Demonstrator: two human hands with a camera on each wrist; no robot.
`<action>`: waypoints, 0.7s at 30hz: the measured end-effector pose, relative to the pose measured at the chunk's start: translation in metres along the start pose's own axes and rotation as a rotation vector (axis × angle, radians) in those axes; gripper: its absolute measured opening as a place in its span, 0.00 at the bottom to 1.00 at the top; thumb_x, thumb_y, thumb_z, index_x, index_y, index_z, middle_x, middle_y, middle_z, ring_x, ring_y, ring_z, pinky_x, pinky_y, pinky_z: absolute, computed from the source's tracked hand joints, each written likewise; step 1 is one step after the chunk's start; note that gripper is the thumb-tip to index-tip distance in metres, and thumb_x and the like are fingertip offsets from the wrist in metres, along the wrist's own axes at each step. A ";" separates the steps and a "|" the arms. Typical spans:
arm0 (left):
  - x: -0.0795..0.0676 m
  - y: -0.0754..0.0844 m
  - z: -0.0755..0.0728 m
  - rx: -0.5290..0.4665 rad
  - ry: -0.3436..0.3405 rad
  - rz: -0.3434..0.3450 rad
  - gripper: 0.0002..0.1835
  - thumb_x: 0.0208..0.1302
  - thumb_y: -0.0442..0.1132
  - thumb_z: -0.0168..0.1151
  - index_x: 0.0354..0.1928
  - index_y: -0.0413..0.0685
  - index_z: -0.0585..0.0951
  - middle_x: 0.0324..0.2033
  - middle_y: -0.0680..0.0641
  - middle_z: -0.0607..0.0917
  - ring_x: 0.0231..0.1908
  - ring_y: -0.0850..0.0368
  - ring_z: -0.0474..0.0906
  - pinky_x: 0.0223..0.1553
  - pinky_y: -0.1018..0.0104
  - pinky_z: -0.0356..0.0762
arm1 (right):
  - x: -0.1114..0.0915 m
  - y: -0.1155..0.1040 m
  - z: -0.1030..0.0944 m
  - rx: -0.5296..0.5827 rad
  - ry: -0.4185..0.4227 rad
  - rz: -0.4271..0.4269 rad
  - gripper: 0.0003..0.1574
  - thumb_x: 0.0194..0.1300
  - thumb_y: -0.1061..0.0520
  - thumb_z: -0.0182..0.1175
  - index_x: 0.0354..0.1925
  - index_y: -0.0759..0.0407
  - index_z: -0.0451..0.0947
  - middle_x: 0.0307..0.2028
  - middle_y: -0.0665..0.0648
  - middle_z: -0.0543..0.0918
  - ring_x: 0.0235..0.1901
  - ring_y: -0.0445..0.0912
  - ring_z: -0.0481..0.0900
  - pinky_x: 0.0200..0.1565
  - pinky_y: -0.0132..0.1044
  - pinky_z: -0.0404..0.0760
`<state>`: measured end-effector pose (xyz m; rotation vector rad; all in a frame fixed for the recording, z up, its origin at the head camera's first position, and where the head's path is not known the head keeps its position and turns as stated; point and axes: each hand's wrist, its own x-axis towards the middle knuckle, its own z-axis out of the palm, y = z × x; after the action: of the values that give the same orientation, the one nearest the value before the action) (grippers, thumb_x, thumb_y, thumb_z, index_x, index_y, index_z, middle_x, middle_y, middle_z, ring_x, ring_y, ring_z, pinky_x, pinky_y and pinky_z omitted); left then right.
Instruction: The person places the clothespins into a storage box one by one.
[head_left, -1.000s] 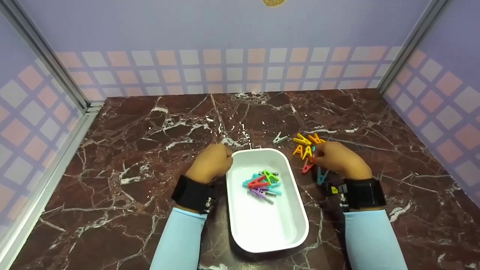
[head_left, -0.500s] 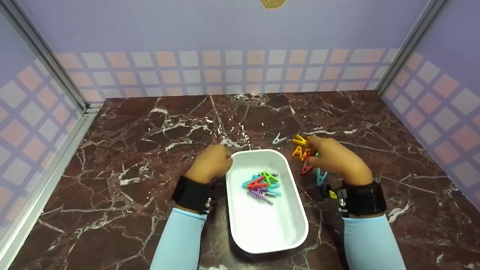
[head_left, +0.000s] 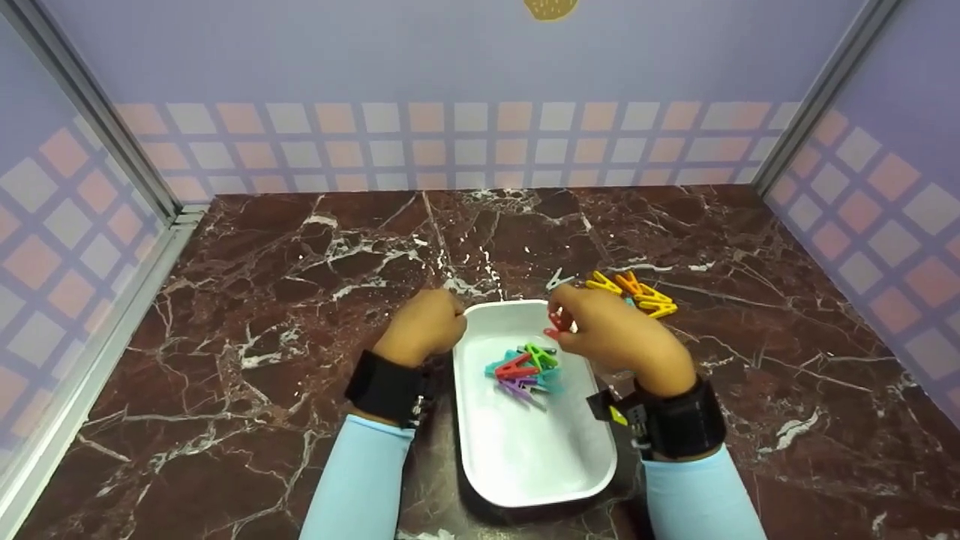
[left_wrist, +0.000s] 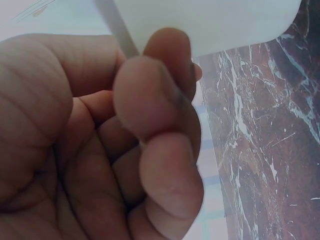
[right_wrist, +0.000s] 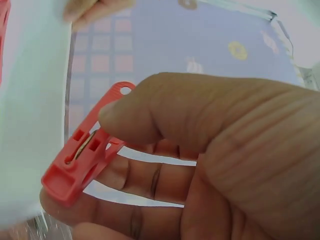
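My left hand [head_left: 424, 324] pinches the left rim of a white tray [head_left: 536, 465]; in the left wrist view its thumb and curled fingers [left_wrist: 150, 100] close on the rim. Over the tray's far right corner, my right hand [head_left: 619, 330] holds a red clothespin [right_wrist: 82, 150] between thumb and fingers. Whether a second red one is in that hand, I cannot tell. Inside the tray lies a small heap of clothespins: a red one [head_left: 516, 366], a green one [head_left: 540, 355], a purple one [head_left: 519, 390] and blue ones beneath.
Beyond my right hand lie several yellow clothespins [head_left: 655, 295] and an orange one [head_left: 628, 283]. A pale grey clothespin [head_left: 559, 280] sits behind the tray. Patterned panels [head_left: 480, 146] enclose the dark marbled tabletop [head_left: 262, 315] at the back and sides.
My right hand has gone from the clothespins on the right, leftward to the tray, carrying red. The left hand stays at the rim. The heap in the tray looks the same.
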<state>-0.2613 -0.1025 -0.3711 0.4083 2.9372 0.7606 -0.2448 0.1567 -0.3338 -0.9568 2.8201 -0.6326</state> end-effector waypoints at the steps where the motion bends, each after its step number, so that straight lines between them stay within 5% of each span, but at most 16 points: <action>1: 0.000 0.000 0.000 -0.001 0.000 0.002 0.20 0.59 0.34 0.52 0.11 0.53 0.64 0.15 0.49 0.72 0.22 0.50 0.70 0.25 0.59 0.69 | 0.001 -0.003 0.001 -0.008 -0.009 -0.001 0.11 0.63 0.61 0.65 0.42 0.59 0.74 0.32 0.53 0.80 0.29 0.46 0.74 0.33 0.41 0.74; 13: 0.000 0.000 0.002 0.024 0.029 0.030 0.19 0.60 0.35 0.53 0.12 0.53 0.64 0.19 0.46 0.76 0.24 0.48 0.71 0.29 0.52 0.74 | 0.015 -0.015 0.028 -0.131 -0.139 -0.047 0.12 0.64 0.59 0.65 0.45 0.60 0.78 0.30 0.52 0.75 0.29 0.47 0.71 0.34 0.42 0.73; 21: 0.000 -0.001 0.001 0.016 0.017 0.023 0.20 0.60 0.35 0.53 0.11 0.53 0.64 0.19 0.45 0.76 0.24 0.47 0.72 0.30 0.52 0.74 | 0.019 -0.016 0.036 -0.174 -0.148 -0.027 0.10 0.64 0.60 0.64 0.45 0.58 0.79 0.32 0.53 0.74 0.31 0.47 0.72 0.34 0.43 0.74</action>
<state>-0.2612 -0.1026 -0.3725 0.4401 2.9618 0.7472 -0.2433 0.1215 -0.3592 -1.0242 2.7686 -0.3081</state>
